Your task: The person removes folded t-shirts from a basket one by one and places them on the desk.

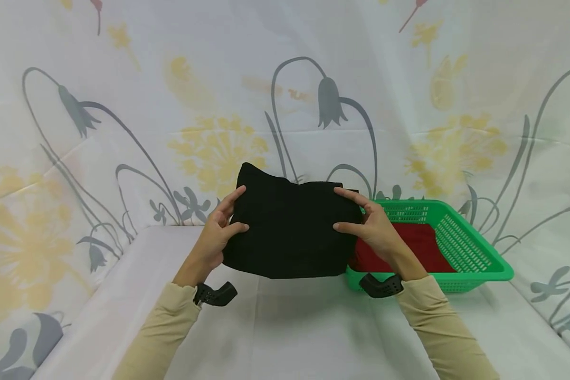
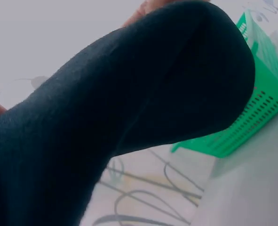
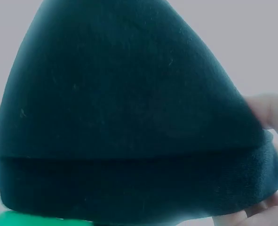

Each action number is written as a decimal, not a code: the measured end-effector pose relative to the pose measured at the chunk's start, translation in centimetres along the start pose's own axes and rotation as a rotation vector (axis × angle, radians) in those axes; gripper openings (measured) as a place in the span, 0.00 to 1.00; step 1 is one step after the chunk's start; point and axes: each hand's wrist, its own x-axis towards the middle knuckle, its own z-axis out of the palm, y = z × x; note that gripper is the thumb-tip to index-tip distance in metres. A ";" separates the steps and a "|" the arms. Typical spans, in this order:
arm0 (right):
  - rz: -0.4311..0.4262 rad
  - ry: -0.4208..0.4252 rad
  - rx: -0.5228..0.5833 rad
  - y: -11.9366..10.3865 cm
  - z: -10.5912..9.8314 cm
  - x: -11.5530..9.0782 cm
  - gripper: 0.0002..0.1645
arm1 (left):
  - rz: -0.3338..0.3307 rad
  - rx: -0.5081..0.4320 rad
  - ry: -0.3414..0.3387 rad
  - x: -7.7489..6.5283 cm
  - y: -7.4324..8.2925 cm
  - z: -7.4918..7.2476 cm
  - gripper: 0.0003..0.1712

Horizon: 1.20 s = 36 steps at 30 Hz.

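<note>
A folded black cloth point(image 1: 292, 232) hangs between both hands in front of the chest, above the white table. My left hand point(image 1: 217, 230) pinches its left side, thumb on the near face and fingers behind. On the opposite side my right hand point(image 1: 374, 226) grips it the same way, close to the green basket's left end. In the left wrist view the cloth point(image 2: 129, 84) bends over in a rounded fold. The right wrist view shows its layers point(image 3: 129, 99) stacked, with fingers point(image 3: 273, 113) at the right edge.
To the right stands a green plastic basket point(image 1: 477, 276) with perforated walls. A dark red cloth point(image 1: 420, 245) lies inside it. White fabric with a flower print point(image 1: 330, 103) hangs behind and around the white-covered table point(image 1: 294, 338).
</note>
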 end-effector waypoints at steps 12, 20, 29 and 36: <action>0.009 0.010 0.029 2.4 2.5 0.5 0.45 | -0.002 0.010 0.029 -1.7 -0.5 -2.2 0.46; 0.045 0.046 -0.005 3.4 4.2 0.6 0.48 | -0.002 -0.023 0.032 -2.3 -1.8 -3.6 0.45; 0.061 0.120 -0.153 4.9 6.0 0.9 0.50 | -0.007 -0.012 0.045 -2.7 -3.6 -4.9 0.45; 0.070 0.170 -0.257 6.0 7.6 1.6 0.51 | -0.046 -0.003 0.075 -2.6 -5.1 -6.2 0.45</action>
